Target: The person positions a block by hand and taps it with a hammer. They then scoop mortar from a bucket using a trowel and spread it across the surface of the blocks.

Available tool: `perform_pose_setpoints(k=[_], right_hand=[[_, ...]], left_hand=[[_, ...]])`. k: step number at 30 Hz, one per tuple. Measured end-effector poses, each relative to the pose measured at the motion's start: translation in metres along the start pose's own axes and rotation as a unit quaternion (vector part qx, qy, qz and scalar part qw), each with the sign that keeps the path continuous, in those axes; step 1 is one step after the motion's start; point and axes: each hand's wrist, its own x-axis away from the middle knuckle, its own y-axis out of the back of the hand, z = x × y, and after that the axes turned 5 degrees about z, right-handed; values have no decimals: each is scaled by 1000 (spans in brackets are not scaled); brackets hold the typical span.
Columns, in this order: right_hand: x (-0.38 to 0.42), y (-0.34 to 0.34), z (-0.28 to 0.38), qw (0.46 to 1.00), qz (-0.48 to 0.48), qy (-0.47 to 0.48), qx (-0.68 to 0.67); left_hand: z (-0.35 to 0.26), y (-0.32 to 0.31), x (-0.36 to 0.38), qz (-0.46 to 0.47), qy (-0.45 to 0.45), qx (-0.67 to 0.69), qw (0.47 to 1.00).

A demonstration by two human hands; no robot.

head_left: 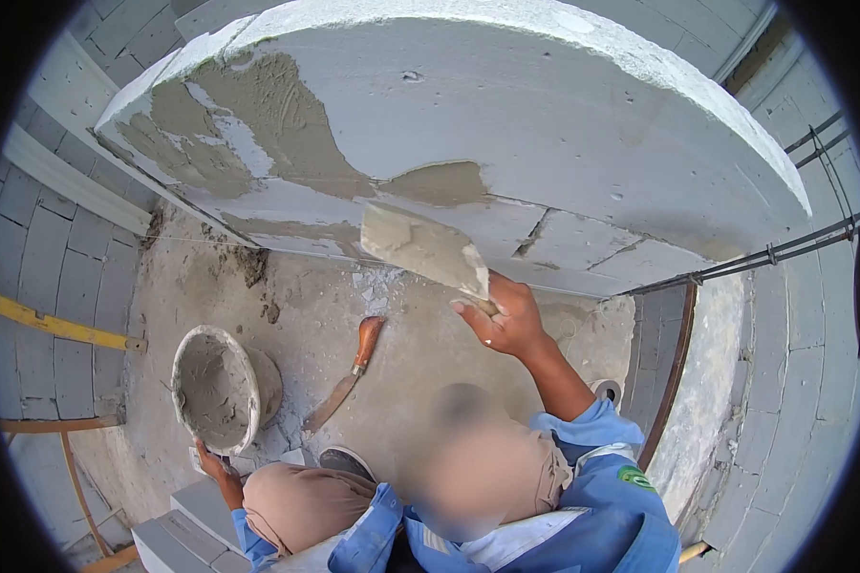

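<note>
My right hand (pixel 508 320) is closed round the handle of a trowel (pixel 422 246), whose wide blade is coated with grey mortar and lies just in front of the lower wall. Patches of wet mortar (pixel 287 124) cover the left part of the pale block wall (pixel 506 105). At the lower left, my left hand (pixel 218 470) is beside the bottom rim of a round bucket (pixel 256 382) with grey mortar inside. Its fingers are partly hidden, and whether they grip the rim is unclear.
A machete-like blade with an orange handle (pixel 368 339) lies on the concrete floor between bucket and wall. Grey blocks (pixel 186 535) sit at lower left. A yellow level (pixel 62 328) is at the left wall; steel bars (pixel 784 250) stick out at right.
</note>
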Motion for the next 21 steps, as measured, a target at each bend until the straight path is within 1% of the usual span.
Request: perform_pose_setpoints(k=[2,4,5,7,8,10,11,12,13,14,16,17,18,19,20,21], right_hand=[[-14,-40,-8,997,40,-23,61],[-29,-65,-11,999,4,-31,42],[-33,-61,-12,998,1,-35,45],[-42,-49,-8,996,-2,-20,87],[-39,-43,-7,996,-2,-20,85],[-30,-23,-12,997,-50,-4,56],[-26,-13,-14,998,-44,0,50],[-22,-1,-16,997,-62,8,34],[-18,10,-17,996,-80,16,18],[-15,21,-16,997,-76,17,15],[-7,42,-15,994,-108,5,-8],[0,53,-19,995,-101,2,-10],[9,65,-23,994,-105,-10,22],[18,78,-26,993,-106,-22,54],[27,90,-31,993,-97,-24,57],[36,100,-37,994,-78,7,80]], left_hand=[[-6,-5,-1,13,13,-23,1000],[-13,-7,11,-4,-8,-51,999],[-2,3,-8,15,16,5,1000],[3,5,-15,35,24,18,999],[2,7,-15,47,28,32,998],[0,3,-15,29,27,30,999],[-1,4,-9,15,30,23,999],[2,8,-11,8,30,24,999],[3,9,-16,9,21,16,1000],[6,12,-23,11,12,8,1000],[10,19,-28,17,12,17,1000],[10,19,-26,12,-15,-9,1000],[9,15,-24,8,-40,-36,998],[2,11,-13,-36,-31,-125,991],[-1,8,-7,-38,-22,-128,991],[-3,5,-4,-16,-3,-74,997]])
